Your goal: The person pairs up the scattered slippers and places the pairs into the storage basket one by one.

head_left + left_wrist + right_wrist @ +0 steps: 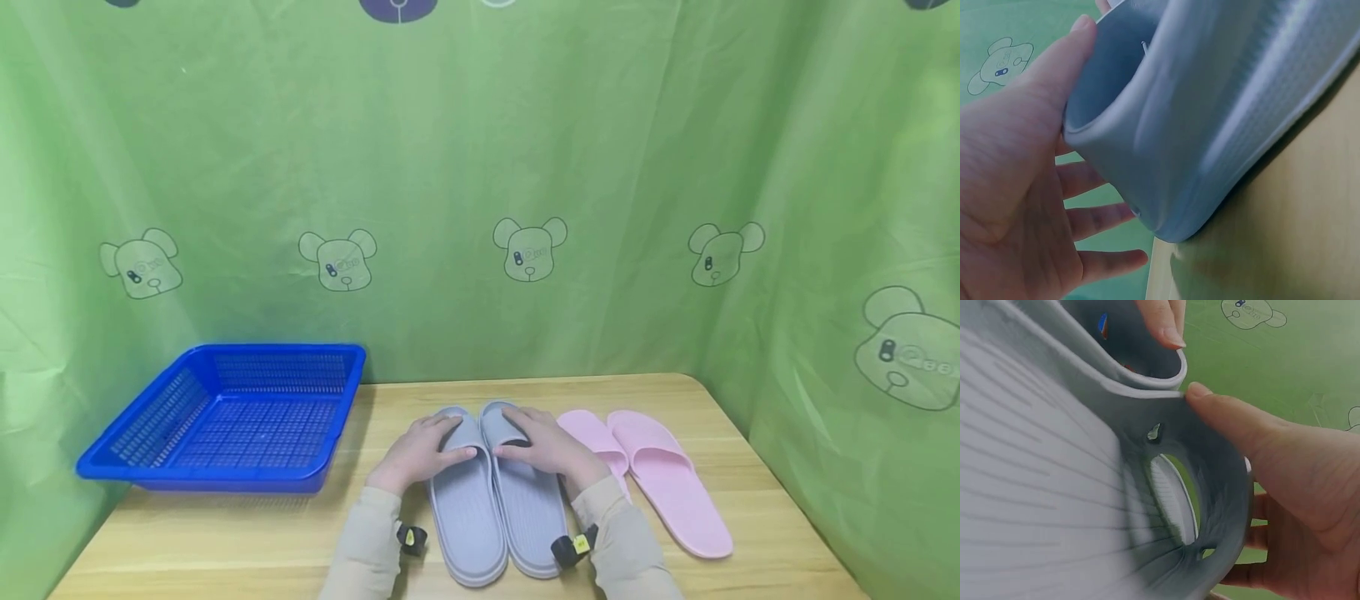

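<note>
Two blue-grey slippers lie side by side with their toes pointing away from me in the head view. My left hand point(420, 452) holds the left grey slipper point(468, 521) by its strap. In the left wrist view, that thumb point(1063, 59) lies at the strap's opening and the fingers spread along its outer side. My right hand point(553, 448) grips the strap of the right grey slipper point(532, 521). The right wrist view shows its thumb point(1229, 415) on the strap's edge, with the other fingers partly hidden behind the strap.
A blue plastic basket point(217, 473) stands at the left of the wooden table point(247, 550). Right of my right hand lies a pair of pink slippers point(686, 508), one partly covered by my right wrist. Green curtains point(442, 317) with bear-head prints hang behind and beside the table.
</note>
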`<action>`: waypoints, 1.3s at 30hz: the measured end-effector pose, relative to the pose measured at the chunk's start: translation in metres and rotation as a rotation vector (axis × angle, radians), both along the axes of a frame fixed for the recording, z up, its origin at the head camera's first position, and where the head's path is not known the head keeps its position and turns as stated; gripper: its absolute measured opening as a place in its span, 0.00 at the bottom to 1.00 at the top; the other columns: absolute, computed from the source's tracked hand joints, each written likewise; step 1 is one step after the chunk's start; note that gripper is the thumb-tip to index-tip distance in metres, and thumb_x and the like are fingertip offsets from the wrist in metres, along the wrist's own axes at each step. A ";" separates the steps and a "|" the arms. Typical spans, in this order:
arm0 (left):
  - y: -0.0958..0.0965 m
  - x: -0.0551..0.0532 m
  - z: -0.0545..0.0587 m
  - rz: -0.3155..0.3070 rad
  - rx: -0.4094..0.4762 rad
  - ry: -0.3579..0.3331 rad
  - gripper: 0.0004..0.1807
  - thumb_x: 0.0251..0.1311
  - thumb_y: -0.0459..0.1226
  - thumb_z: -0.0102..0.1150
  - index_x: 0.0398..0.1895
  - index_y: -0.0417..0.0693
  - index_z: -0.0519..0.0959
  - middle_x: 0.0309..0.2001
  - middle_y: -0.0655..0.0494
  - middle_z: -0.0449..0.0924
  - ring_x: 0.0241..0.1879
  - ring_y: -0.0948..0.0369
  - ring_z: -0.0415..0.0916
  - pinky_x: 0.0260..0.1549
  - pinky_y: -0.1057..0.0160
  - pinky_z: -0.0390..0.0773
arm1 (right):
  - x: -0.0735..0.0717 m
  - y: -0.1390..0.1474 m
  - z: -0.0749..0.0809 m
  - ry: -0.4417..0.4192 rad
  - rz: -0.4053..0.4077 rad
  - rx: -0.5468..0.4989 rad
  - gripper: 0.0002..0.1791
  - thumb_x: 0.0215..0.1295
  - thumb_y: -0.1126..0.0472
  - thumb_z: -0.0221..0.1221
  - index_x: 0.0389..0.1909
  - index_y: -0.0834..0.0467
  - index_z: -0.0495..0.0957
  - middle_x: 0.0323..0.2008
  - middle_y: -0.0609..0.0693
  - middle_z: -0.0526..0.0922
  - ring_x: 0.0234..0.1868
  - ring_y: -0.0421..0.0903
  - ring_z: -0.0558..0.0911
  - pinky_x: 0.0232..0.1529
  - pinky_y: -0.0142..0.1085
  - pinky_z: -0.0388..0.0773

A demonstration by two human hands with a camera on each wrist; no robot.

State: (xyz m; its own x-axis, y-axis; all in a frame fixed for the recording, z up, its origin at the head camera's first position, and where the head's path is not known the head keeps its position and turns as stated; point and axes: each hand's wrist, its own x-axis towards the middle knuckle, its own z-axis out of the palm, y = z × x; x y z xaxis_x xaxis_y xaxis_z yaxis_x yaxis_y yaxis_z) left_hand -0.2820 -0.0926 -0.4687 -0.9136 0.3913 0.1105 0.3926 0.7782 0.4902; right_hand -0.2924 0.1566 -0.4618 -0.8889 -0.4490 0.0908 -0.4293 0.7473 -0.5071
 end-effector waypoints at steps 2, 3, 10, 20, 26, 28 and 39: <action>0.000 0.000 0.001 0.001 0.006 0.000 0.41 0.58 0.64 0.54 0.69 0.50 0.68 0.70 0.44 0.66 0.69 0.40 0.62 0.65 0.37 0.65 | -0.001 0.000 -0.001 0.001 -0.011 0.003 0.46 0.59 0.38 0.62 0.72 0.60 0.61 0.69 0.67 0.64 0.68 0.69 0.64 0.67 0.65 0.60; -0.001 0.000 0.001 0.000 0.008 0.003 0.41 0.58 0.65 0.54 0.69 0.50 0.69 0.70 0.44 0.67 0.69 0.40 0.63 0.65 0.37 0.65 | -0.001 0.000 -0.002 0.001 -0.016 0.006 0.46 0.59 0.38 0.62 0.72 0.59 0.61 0.69 0.67 0.64 0.69 0.68 0.64 0.67 0.65 0.60; -0.001 -0.001 0.000 -0.007 0.001 0.043 0.42 0.56 0.65 0.55 0.67 0.50 0.71 0.68 0.45 0.70 0.67 0.42 0.66 0.64 0.39 0.67 | -0.001 0.000 -0.004 0.017 -0.027 0.027 0.45 0.59 0.36 0.61 0.71 0.57 0.62 0.70 0.64 0.65 0.68 0.66 0.65 0.66 0.63 0.63; 0.000 -0.001 0.001 -0.018 0.017 0.083 0.42 0.54 0.66 0.58 0.66 0.51 0.72 0.66 0.47 0.72 0.66 0.43 0.68 0.65 0.41 0.66 | 0.000 -0.001 -0.004 0.089 -0.035 0.010 0.46 0.54 0.35 0.64 0.72 0.50 0.63 0.63 0.63 0.72 0.64 0.63 0.70 0.62 0.62 0.68; 0.000 -0.001 0.004 -0.010 0.015 0.108 0.42 0.51 0.66 0.59 0.65 0.52 0.73 0.66 0.50 0.73 0.65 0.44 0.69 0.65 0.42 0.67 | -0.001 -0.001 -0.004 0.104 -0.049 -0.016 0.48 0.52 0.35 0.66 0.71 0.52 0.64 0.61 0.61 0.73 0.62 0.61 0.71 0.61 0.60 0.70; 0.000 0.000 0.006 -0.008 0.018 0.119 0.43 0.51 0.67 0.60 0.65 0.52 0.73 0.65 0.49 0.74 0.65 0.44 0.70 0.65 0.42 0.67 | -0.001 0.000 -0.003 0.107 -0.054 -0.024 0.49 0.51 0.35 0.66 0.71 0.52 0.63 0.61 0.62 0.73 0.62 0.61 0.71 0.61 0.59 0.70; -0.003 0.003 0.017 0.051 0.010 0.181 0.44 0.49 0.67 0.61 0.65 0.54 0.73 0.64 0.48 0.75 0.65 0.43 0.69 0.65 0.40 0.66 | 0.002 0.001 0.010 0.124 -0.054 -0.053 0.50 0.50 0.35 0.67 0.73 0.50 0.61 0.61 0.62 0.72 0.61 0.60 0.72 0.60 0.60 0.71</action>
